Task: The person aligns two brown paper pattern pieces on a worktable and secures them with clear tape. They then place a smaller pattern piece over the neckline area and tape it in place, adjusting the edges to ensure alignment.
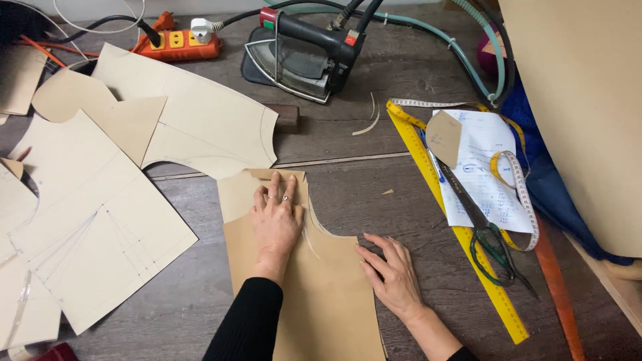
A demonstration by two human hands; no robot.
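Two hands [276, 220] flat on pattern card [328, 294]

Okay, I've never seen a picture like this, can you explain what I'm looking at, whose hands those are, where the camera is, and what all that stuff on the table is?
This is a single view from a camera worn on a person's head, looking down at their own two bare hands over a dark wooden table. No machine is involved.

The left hand lies flat on a tan paper pattern piece, pressing it down. The right hand rests at that piece's right edge, fingers spread. Neither hand has a grip on anything.

To the left lie several cream pattern pieces. At the top sit an iron and an orange power strip. On the right are a yellow ruler, a pair of scissors, a tape measure and a printed sheet of paper.
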